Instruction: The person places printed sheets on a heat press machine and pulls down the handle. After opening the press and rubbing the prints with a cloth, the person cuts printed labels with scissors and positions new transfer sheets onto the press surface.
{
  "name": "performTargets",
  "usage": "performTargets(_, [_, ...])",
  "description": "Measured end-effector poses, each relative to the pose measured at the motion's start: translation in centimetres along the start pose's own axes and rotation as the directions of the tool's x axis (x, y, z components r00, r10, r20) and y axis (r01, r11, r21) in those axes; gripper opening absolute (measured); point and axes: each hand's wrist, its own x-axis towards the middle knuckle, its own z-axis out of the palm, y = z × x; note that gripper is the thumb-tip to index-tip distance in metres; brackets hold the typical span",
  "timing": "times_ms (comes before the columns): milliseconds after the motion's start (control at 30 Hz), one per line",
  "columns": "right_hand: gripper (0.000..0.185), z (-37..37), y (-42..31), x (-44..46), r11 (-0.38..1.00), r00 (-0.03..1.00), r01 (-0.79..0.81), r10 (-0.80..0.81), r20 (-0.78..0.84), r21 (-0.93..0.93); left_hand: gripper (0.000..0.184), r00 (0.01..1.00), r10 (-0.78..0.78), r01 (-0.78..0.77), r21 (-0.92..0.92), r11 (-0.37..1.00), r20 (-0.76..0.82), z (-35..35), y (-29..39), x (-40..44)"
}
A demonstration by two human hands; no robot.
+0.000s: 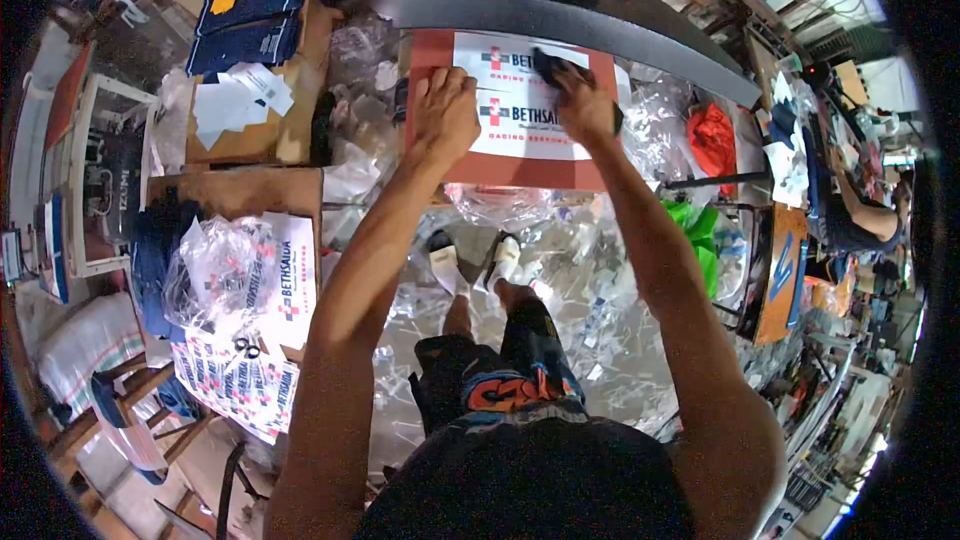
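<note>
Printed sheeting: judged light, pliable; best lifted by edges.
Left hand: laid flat, unclenched.
Right hand: dark pad grasped.

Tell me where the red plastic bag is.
In the head view's upper right, the red plastic bag lies right of the right hand, above the green bag in the picture.

Single view, from camera worn on head; it faces forward and steeply down. Very wide lens: field is round, corners dark, straight lines bent near border. Nearest to lens, at bottom: dark cloth top. Around middle, farther below: light-coloured shoes, seen from above. Toward upper edge, at arm's reach: left hand, right hand, flat reddish-brown board.
</note>
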Motion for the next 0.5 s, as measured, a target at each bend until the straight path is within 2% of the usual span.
performTargets(67, [0.031, -2.7, 0.1, 0.6, 0.988, 0.989, -0.150, 0.150, 0.005, -0.034, 0.030, 1.000, -0.011, 0.011, -0.010, 1.000, -0.024, -0.3, -0.3, 0.3])
performTargets(100, [0.031, -1.7, 0.3, 1.7, 0.990, 0.991, -0.134, 0.134, 0.002, -0.035, 0.030, 1.000, -0.013, 0.013, -0.005, 1.000, -0.012, -0.3, -0.3, 0.4])
performTargets(133, [0.030, -0.5, 0.3, 3.2, 0.969, 0.943, -0.230, 0.245, 0.227, -0.089, 0.030, 1.000, -0.017, 0.017, -0.001, 1.000, 0.005, -0.2, -0.2, 0.4])
performTargets(200, [0.029, 1.8, -1.4, 3.8, 0.949, 0.858, -0.256, 0.310, 0.410, -0.184, 0.031, 1.000, -0.024, 0.024, 0.000, 1.000, -0.011, -0.3, -0.2, 0.6])
performTargets(233, [0.030, 2.7, -4.3, 2.9, 0.992, 0.989, -0.043, 0.060, 0.134, -0.119, 0.033, 1.000, -0.023, 0.023, 0.008, 1.000, -0.002, -0.5, -0.1, 0.8])
performTargets(267, [0.032, 3.3, -6.0, 1.9, 0.977, 0.968, 0.177, -0.195, -0.157, -0.119, 0.036, 1.000, -0.022, 0.021, 0.014, 1.000, 0.015, -0.4, 0.0, 0.6])
performTargets(300, [0.032, 3.0, -6.1, 1.7, 0.979, 0.971, 0.170, -0.186, -0.151, -0.113, 0.031, 0.998, 0.016, -0.016, 0.003, 1.000, -0.058, 0.4, -0.5, 0.8])
performTargets(333, [0.032, 2.3, -6.1, 1.9, 0.990, 0.989, 0.126, -0.130, -0.068, -0.061, 0.031, 0.999, 0.021, -0.021, 0.004, 1.000, -0.047, 0.5, -1.1, 1.1])
performTargets(367, [0.033, 1.7, -6.2, 2.3, 0.997, 0.997, 0.078, -0.078, 0.012, -0.013, 0.027, 0.982, -0.051, 0.027, -0.132, 0.991, -0.184, 0.5, -2.1, 1.5])
performTargets(400, [0.035, 1.4, -4.9, 2.3, 1.000, 0.994, 0.021, -0.021, 0.106, 0.001, 0.023, 0.941, -0.145, 0.059, -0.273, 0.960, -0.307, 0.6, -3.2, 1.8])
performTargets(433, [0.036, 0.8, -4.0, 2.0, 0.997, 0.986, -0.076, 0.074, 0.149, 0.001, 0.021, 0.833, -0.322, 0.138, -0.395, 0.908, -0.450, 1.2, -5.8, 1.6])
performTargets(467, [0.036, 0.3, -3.2, 2.3, 0.986, 0.971, -0.164, 0.161, 0.176, 0.002, 0.028, 0.702, -0.534, 0.179, -0.609, 0.773, -0.471, -0.5, -9.6, 2.8])
performTargets(500, [0.037, 1.0, -1.7, 2.3, 0.984, 0.956, -0.169, 0.153, 0.249, 0.046, 0.038, 0.528, -0.712, 0.119, -0.790, 0.602, -0.463, -2.4, -13.3, 4.1])
